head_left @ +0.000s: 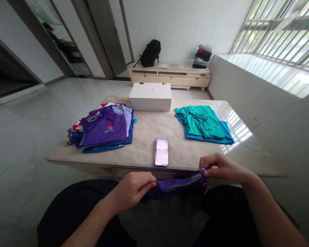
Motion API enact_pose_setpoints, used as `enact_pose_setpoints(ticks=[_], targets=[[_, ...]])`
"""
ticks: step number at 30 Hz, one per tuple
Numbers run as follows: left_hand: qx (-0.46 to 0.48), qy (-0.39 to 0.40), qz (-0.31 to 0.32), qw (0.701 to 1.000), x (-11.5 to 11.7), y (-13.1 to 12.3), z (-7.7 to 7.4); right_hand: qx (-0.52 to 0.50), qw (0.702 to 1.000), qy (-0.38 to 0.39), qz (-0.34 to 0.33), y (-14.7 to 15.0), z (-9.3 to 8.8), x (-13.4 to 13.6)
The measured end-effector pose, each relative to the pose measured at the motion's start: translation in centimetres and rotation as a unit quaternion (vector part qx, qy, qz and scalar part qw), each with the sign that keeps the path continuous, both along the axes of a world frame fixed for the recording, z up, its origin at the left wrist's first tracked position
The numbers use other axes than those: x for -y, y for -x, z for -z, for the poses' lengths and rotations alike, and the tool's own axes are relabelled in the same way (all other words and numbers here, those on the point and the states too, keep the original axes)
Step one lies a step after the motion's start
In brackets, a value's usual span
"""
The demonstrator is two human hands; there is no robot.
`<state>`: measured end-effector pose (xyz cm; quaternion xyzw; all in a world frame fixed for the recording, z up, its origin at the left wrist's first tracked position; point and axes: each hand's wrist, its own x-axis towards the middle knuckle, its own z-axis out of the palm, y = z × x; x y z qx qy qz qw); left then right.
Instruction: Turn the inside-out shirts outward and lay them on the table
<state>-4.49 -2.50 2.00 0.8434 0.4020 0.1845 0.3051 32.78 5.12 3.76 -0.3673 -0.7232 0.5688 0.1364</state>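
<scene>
A purple garment [173, 187] with a greyish strip along it hangs stretched between my two hands, just off the table's near edge and above my lap. My left hand [134, 192] pinches one end between thumb and fingers. At the other end, my right hand [218, 168] grips a bunched corner where some red and white shows. The garment's lower part drops into shadow, and its full shape is hidden. Beyond the hands, on the table [154, 125], lie a pile of shirts topped by a purple shirt [106, 125] at left and a folded teal-green shirt [203, 121] over blue cloth at right.
A lit phone [161, 152] lies near the table's front edge. At the back of the table sits a white box [150, 97]. Behind stands a low cabinet [170, 78] bearing a black backpack [151, 54] and stacked clothes [203, 56]. A person [53, 34] appears through the left opening.
</scene>
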Motion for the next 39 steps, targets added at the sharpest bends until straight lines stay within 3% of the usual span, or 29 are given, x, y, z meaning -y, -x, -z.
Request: enact_pose_setpoints(ticks=[8,14,20,25,33,39], targets=[[0.056,0.062,-0.098,0.992,0.6,-0.6,-0.4,0.015,0.999,-0.007,0.027,0.4,0.7,-0.1],[0.059,0.035,-0.04,0.997,0.1,0.0,0.2,0.017,0.996,0.0,0.088,-0.2,1.5,-0.5],[0.026,-0.005,-0.074,0.997,-1.0,1.1,-0.1,0.052,0.997,0.007,0.058,-0.1,2.2,-0.5],[0.038,0.062,-0.072,0.995,-0.7,0.1,-0.4,0.047,0.998,-0.006,0.03,0.8,2.3,-0.3],[0.072,0.208,-0.037,0.975,-0.7,-0.1,-0.4,0.016,0.997,-0.03,0.065,1.0,2.5,-0.5],[0.053,0.201,-0.11,0.972,-0.8,0.3,-0.5,0.014,0.998,0.001,0.067,0.6,3.1,-0.6]])
